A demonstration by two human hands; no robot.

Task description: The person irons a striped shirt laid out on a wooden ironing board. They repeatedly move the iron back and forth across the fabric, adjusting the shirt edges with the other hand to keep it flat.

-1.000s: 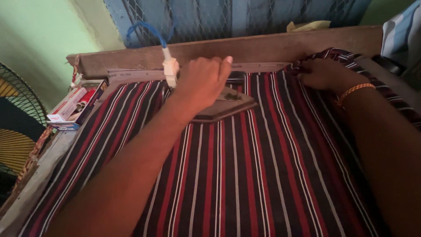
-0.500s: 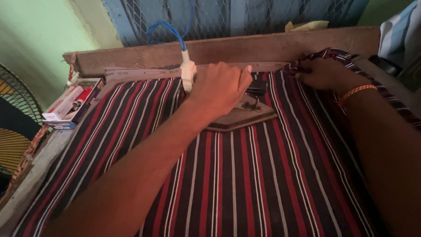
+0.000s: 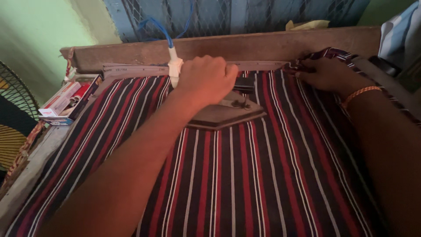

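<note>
Gripping the iron (image 3: 226, 115) by its handle, the left hand (image 3: 207, 81) has slid it rightward across the striped cloth (image 3: 245, 175) since a second ago, while the right hand (image 3: 326, 72) pinches the cloth's far edge, keeping it taut.

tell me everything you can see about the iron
The iron is a flat, heavy-looking metal one with a dull grey pointed soleplate, lying sole-down on the striped cloth, its tip aimed right. The left hand is wrapped over its dark handle, hiding most of it; a dark knob and screws show beside the hand. A white cord fitting rises behind the hand, with a blue cable looping up toward the mesh window. The right hand is apart from it, on the cloth's edge.
</note>
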